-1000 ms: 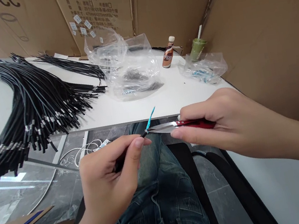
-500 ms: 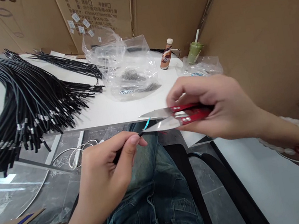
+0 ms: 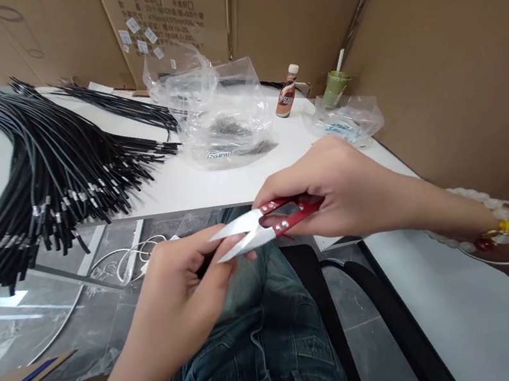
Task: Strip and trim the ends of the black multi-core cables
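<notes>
My right hand is closed around the red handles of thread snips, whose two silver blades stand a little apart. The blades point left and lie over the fingertips of my left hand. Thumb and fingers of that hand are pinched on a black cable, of which only a dark bit shows in the palm. The snips and fingers hide the cable's tip. A big bundle of black cables with silvery bands near their ends lies on the white table, to the left beyond my hands.
Clear plastic bags, one with small dark pieces inside, stand mid-table. Behind my right hand are a brown bottle, a green cup with a straw and another plastic bag. Large cardboard boxes wall off the back.
My right hand has moved left with the snips, whose blades now overlap my left fingertips. The cable's blue wire end, visible before, is now out of sight.
</notes>
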Available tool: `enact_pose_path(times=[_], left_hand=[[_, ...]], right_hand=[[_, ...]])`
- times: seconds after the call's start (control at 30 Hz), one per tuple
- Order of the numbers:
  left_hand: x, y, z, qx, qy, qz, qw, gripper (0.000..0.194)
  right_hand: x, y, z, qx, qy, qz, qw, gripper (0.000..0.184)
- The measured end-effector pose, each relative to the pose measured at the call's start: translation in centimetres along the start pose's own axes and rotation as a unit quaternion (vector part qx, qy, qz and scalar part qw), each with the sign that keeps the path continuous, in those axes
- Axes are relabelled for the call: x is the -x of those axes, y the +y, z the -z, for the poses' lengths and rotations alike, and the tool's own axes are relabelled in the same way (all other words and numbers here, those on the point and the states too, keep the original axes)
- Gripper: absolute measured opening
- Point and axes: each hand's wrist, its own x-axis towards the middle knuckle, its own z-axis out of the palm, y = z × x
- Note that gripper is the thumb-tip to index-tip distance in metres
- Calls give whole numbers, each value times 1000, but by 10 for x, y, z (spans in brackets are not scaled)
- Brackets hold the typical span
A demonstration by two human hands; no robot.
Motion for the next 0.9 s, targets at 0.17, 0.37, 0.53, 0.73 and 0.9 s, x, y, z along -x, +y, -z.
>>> enact_pose_path(times=[0.17, 0.37, 0.53, 0.73, 0.9], left_hand=[[0, 4, 4, -15, -40, 53, 998, 31], [-1, 7, 8, -13, -79, 84, 993, 39], [0, 5, 12, -16, -108, 100, 989, 40], [-5, 2, 12, -16, -140, 109, 984, 38], [-5, 2, 11, -32, -141, 81, 986, 37]], right_hand=[[6, 0, -7, 203, 87, 139, 965, 22], [11, -11, -5, 296, 123, 262, 910, 36], [9, -19, -7, 350, 94, 315, 877, 38], [7, -21, -17, 380, 65, 324, 864, 32], [6, -21, -17, 312, 10, 250, 917, 33]])
